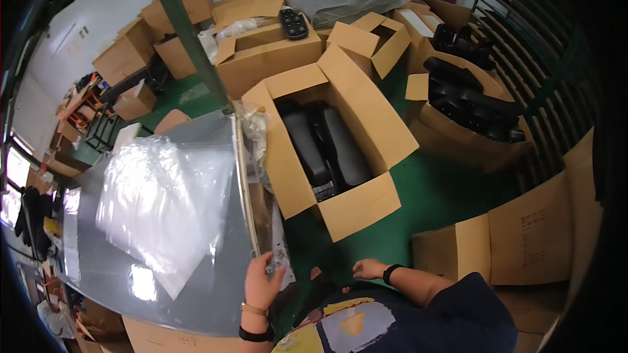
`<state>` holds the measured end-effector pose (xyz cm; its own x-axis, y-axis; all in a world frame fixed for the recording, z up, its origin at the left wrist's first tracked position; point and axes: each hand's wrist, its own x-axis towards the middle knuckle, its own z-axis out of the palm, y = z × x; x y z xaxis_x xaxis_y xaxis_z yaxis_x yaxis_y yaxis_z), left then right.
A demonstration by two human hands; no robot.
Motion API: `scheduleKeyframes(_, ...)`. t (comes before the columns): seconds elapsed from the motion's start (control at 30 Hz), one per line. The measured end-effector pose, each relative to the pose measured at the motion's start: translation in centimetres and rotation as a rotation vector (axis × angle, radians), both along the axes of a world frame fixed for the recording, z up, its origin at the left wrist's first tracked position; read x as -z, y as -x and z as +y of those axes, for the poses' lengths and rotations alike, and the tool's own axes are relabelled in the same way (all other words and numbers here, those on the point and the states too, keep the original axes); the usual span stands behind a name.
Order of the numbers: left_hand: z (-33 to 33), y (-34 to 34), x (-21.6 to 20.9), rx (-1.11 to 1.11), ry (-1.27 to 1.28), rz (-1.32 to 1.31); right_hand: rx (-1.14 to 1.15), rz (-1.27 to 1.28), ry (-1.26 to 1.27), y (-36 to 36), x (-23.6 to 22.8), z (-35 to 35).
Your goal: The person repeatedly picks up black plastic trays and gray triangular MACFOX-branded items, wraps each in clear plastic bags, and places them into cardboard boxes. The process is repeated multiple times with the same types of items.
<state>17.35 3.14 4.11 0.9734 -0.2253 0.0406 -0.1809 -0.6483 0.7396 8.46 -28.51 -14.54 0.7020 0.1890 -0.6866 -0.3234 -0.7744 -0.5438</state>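
Left hand (263, 282) raised at near edge of grey glossy table top (196, 287), fingers curled on small dark object, identity unclear; clear plastic bags (163, 209) lie flat on table, just left of hand. Right hand (367, 268) low over green floor (451, 189), fingers loosely bent, holding nothing visible. Open cardboard box (353, 206) with black moulded parts (324, 147) stands ahead of both hands
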Motion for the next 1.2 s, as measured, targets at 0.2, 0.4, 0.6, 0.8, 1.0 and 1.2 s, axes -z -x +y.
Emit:
scheduleKeyframes(0.2,0.1,-10.1,3.6,-0.167,-0.28,-0.115,0.112,0.068,0.016,-5.5,1.1,-2.6)
scheduleKeyframes(0.4,-0.7,-12.0,4.7,-0.298,-0.519,0.028,0.911,0.461,-0.729,-20.9,2.0,-6.1)
scheduleKeyframes(0.6,-1.7,-13.0,5.3,-0.427,-0.744,0.147,1.349,0.315,-0.841,-41.9,13.1,-9.7)
scheduleKeyframes(0.8,-2.3,-13.8,5.9,-0.664,-0.686,0.404,1.245,0.511,-0.36,-47.2,26.9,-8.4)
scheduleKeyframes(1.0,-3.4,-15.2,5.1,-0.65,-0.761,0.447,1.339,0.478,-0.58,-46.5,31.9,-8.6)
scheduleKeyframes(1.2,-4.1,-16.0,4.6,-0.653,-0.729,0.43,1.257,0.427,-0.691,-52.9,21.6,-9.1)
